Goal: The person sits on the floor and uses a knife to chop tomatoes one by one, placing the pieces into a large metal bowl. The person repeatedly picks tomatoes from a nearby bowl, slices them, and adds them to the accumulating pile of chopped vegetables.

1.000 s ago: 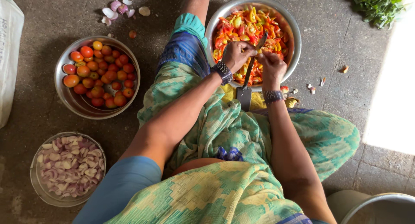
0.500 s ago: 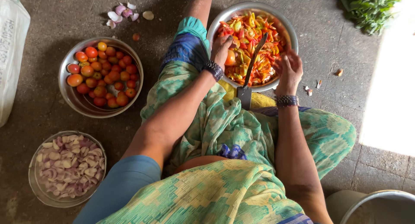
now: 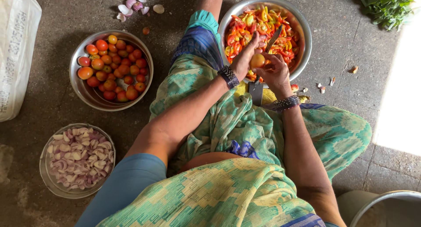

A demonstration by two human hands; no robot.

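Note:
I sit on the floor with an upright curved blade (image 3: 272, 38) on a base (image 3: 255, 92) in front of my lap. My left hand (image 3: 243, 58) and my right hand (image 3: 277, 74) meet at the blade, and both grip one small orange-red tomato (image 3: 257, 60) just left of its edge. Right behind the blade stands a steel bowl (image 3: 304, 32) full of cut red, orange and yellow tomato pieces. Both wrists wear dark bangles.
At the left a steel bowl (image 3: 75, 84) holds whole tomatoes. Near it, lower left, a bowl (image 3: 44, 168) holds sliced onions. Onion peels (image 3: 131, 5) lie at the top, greens (image 3: 386, 5) top right, a white sack (image 3: 15, 56) far left, a metal vessel (image 3: 386, 205) bottom right.
Half a second ago my hands were spread apart over the bowl of cut pieces. They have come back together at the blade and now hold a whole tomato.

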